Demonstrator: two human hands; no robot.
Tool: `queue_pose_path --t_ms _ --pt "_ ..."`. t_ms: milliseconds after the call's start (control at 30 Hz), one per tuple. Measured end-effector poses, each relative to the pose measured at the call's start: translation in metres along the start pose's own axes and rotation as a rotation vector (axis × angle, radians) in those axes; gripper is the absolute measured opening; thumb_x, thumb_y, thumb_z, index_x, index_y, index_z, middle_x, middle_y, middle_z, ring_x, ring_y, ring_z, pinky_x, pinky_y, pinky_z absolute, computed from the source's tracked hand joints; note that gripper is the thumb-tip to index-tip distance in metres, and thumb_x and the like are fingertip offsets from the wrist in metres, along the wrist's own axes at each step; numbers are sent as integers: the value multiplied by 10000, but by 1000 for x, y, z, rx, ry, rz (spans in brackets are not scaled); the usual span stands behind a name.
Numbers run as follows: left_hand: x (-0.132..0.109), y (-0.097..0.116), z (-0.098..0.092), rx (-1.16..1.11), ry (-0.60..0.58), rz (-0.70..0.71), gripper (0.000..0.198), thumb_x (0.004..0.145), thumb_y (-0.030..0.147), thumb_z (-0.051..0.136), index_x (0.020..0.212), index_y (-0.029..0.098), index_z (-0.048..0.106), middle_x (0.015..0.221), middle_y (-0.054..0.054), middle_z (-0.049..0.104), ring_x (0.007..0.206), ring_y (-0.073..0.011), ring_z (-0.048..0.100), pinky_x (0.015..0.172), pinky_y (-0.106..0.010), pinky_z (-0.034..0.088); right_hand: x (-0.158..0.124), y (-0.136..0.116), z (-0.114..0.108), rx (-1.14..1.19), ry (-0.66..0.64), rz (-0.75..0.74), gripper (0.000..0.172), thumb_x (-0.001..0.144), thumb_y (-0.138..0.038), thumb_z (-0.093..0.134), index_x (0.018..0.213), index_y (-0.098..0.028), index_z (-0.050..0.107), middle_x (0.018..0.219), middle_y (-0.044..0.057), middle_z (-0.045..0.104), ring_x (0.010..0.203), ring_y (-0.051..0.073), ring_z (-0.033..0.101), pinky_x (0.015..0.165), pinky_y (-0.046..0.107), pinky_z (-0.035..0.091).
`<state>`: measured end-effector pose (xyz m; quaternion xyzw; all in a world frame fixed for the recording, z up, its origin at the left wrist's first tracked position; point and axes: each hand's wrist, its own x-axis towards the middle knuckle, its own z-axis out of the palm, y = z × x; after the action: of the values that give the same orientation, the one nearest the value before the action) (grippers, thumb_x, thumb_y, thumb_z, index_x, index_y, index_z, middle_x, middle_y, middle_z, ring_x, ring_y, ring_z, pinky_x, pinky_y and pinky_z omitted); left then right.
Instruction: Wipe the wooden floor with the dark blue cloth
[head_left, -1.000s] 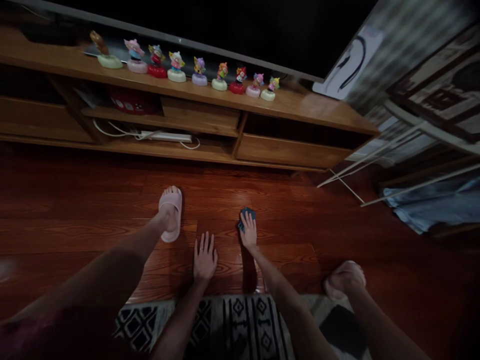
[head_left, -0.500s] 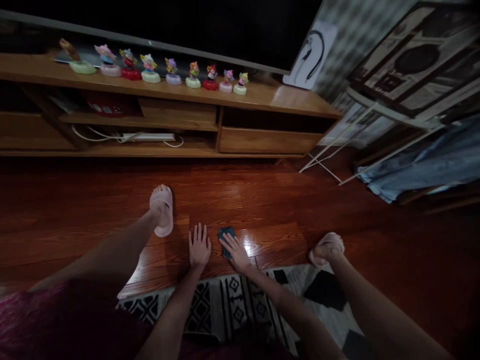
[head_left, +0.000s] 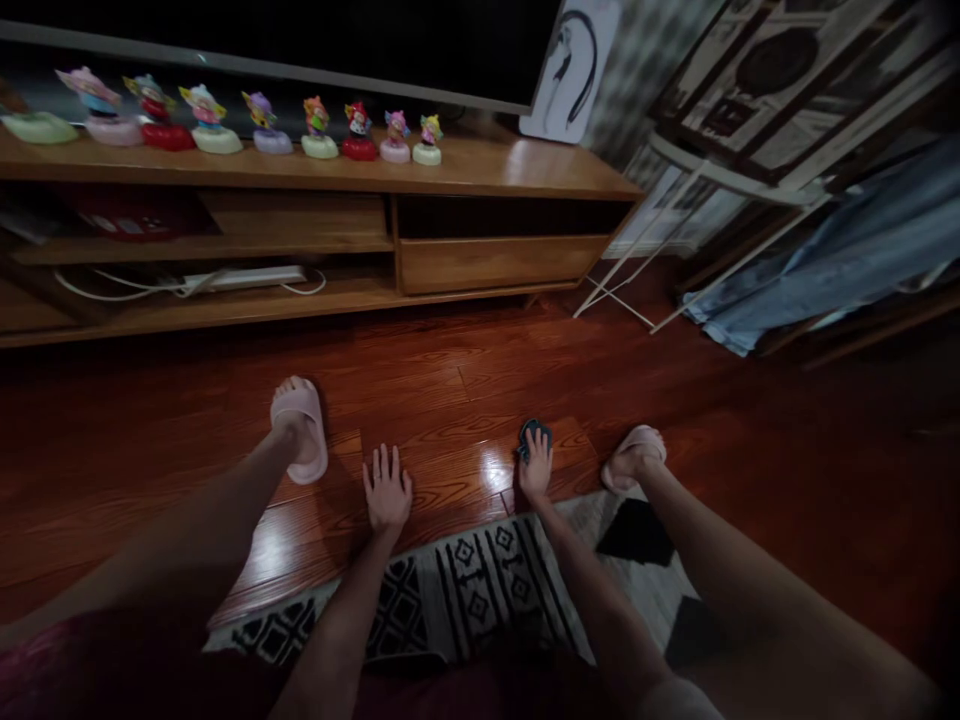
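Note:
My left hand (head_left: 388, 490) lies flat on the wooden floor (head_left: 442, 400) with its fingers spread and nothing under them that I can see. To the right of the bright reflection, my right hand (head_left: 535, 468) presses a dark teal cloth (head_left: 533, 432) against the boards. The cloth is bunched under and around the fingers, and part of it is hidden by them. Both forearms reach forward over a black, white and grey patterned rug (head_left: 472, 575).
My feet in pink slippers (head_left: 309, 430) stand on either side. Ahead is a wooden TV cabinet (head_left: 502, 262) with several small figurines (head_left: 358, 130) and a power strip (head_left: 244, 278). On the right are a white-legged stand (head_left: 675, 243) and hanging blue jeans (head_left: 817, 265).
My right hand has slid the cloth to the right and slightly forward across the floor, and the cloth is more bunched. My left hand stays about in place. The view has shifted right.

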<state>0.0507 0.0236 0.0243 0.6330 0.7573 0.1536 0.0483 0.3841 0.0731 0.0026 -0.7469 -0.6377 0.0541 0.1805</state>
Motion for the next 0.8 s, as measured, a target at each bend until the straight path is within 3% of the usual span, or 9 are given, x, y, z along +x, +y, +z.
queue_pose_path --t_ms 133,267,400,500,567,633,700,800 --pt "0 0 -2 -10 17 6 586 987 312 271 1538 138 370 1650 -131 317 1554 -249 219 1278 -524 164 -47 -69 22 -41 -43 51 666 952 -271 406 1600 -185 279 1691 101 184 1563 273 68 1239 528 118" --pt "0 -1 -1 -13 36 14 590 987 319 259 1530 126 385 1644 -142 326 1553 -251 222 1279 -526 158 -82 -136 40 8 -142 -95 724 935 -266 454 1618 -227 217 1700 67 141 1566 253 65 1249 508 82" --pt "2 -1 2 -66 39 -8 598 978 314 263 1550 161 351 1644 -132 328 1557 -245 207 1275 -550 150 -97 -163 42 102 -228 -230 740 952 -420 500 1615 -237 227 1696 86 147 1563 269 100 1248 515 124" --pt "7 3 3 -98 41 -26 608 970 291 259 1558 153 328 1622 -179 357 1547 -282 235 1250 -623 163 -87 -147 27 197 -265 -289 698 985 -489 440 1608 -235 254 1665 87 269 1550 242 178 1232 490 221" --pt "8 10 3 -98 50 -22 620 975 293 230 1559 99 307 1604 -245 355 1538 -327 251 1219 -683 189 -77 -120 13 213 -209 -278 623 1018 -433 353 1597 -214 289 1644 83 326 1540 218 216 1222 465 261" --pt "7 19 2 -111 47 36 623 984 321 230 1562 100 299 1606 -242 354 1536 -320 260 1220 -668 221 -69 -89 2 162 -118 -191 592 1021 -359 297 1574 -153 340 1633 118 342 1533 232 239 1217 474 278" --pt "2 30 3 -141 -14 254 621 988 366 280 1576 165 285 1627 -171 353 1543 -273 250 1252 -599 224 -66 -60 -1 99 -60 -127 596 1009 -337 298 1548 -96 381 1611 161 372 1520 256 275 1208 482 297" --pt "-9 45 10 -154 -234 753 713 957 483 419 1596 250 204 1669 -91 275 1559 -247 197 1280 -549 188 -68 -35 11 56 10 -149 599 1001 -356 321 1540 -105 400 1589 153 414 1500 257 323 1206 470 313"
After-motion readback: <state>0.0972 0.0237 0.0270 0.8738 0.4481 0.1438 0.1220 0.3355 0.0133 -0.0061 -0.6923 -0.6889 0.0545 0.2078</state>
